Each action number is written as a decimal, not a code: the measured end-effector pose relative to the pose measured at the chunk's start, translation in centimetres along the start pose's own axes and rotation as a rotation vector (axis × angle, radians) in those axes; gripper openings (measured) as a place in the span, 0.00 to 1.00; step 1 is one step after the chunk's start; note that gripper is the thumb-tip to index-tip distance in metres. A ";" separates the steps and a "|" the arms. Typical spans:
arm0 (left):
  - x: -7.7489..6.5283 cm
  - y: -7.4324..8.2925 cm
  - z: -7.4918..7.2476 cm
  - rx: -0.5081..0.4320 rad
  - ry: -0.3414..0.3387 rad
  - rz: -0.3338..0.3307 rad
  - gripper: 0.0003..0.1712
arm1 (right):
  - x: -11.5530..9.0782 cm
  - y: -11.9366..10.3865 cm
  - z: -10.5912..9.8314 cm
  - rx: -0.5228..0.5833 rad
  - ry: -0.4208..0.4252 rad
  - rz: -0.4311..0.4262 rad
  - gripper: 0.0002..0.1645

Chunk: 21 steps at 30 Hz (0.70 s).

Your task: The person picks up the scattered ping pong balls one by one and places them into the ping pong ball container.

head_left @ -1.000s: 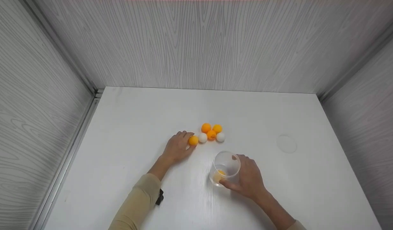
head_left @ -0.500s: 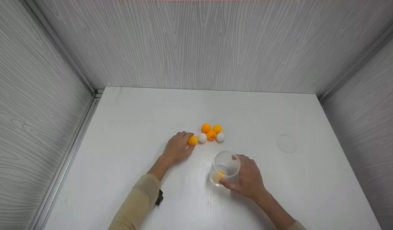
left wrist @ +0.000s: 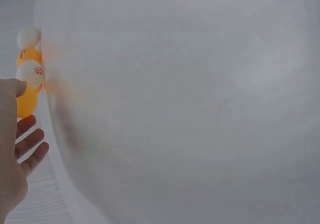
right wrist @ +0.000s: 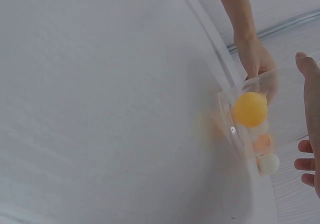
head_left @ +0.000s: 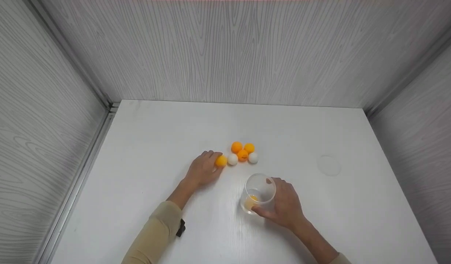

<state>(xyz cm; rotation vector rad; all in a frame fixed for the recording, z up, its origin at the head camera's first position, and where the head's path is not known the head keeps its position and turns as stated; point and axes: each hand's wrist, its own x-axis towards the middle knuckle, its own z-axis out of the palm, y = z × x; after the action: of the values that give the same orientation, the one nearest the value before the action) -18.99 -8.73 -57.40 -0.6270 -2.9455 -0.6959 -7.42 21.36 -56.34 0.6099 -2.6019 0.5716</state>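
My left hand (head_left: 204,169) pinches an orange ping-pong ball (head_left: 221,161) between thumb and fingers at the left end of a small cluster of balls. In the left wrist view the thumb lies over that orange ball (left wrist: 26,104), with several fingers spread below. A white ping-pong ball (head_left: 232,159) sits just to its right. My right hand (head_left: 285,203) grips a clear plastic cup (head_left: 261,187) from its right side. The cup stands on the table nearer me than the cluster. One orange ball (right wrist: 250,109) lies at its bottom, seen through the wall in the right wrist view.
Beyond the white ball, orange balls (head_left: 242,155) and another white ball (head_left: 253,158) lie close together on the white table (head_left: 166,128). A faint clear ring (head_left: 329,165) lies to the right. Grey wood-grain panels (head_left: 225,51) enclose the back and sides.
My left hand and its orange ball have shifted very slightly left, and the left forearm has moved a little left too. The right hand and cup have stayed put.
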 end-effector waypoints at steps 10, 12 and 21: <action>-0.5 -0.5 0.1 0.025 0.103 0.096 0.22 | 0.0 -0.1 0.0 -0.005 -0.017 0.026 0.55; -0.5 -0.5 0.1 0.025 0.111 0.103 0.22 | 0.0 -0.2 0.0 -0.012 -0.022 0.031 0.55; -0.6 -0.5 -0.1 0.036 0.117 0.112 0.22 | 0.1 -0.1 0.0 -0.009 -0.019 0.031 0.56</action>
<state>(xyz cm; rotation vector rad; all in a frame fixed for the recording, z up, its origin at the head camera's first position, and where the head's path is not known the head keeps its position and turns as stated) -18.60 -9.38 -57.60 -0.7156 -2.7854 -0.6444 -7.42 21.23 -56.30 0.5760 -2.6349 0.5663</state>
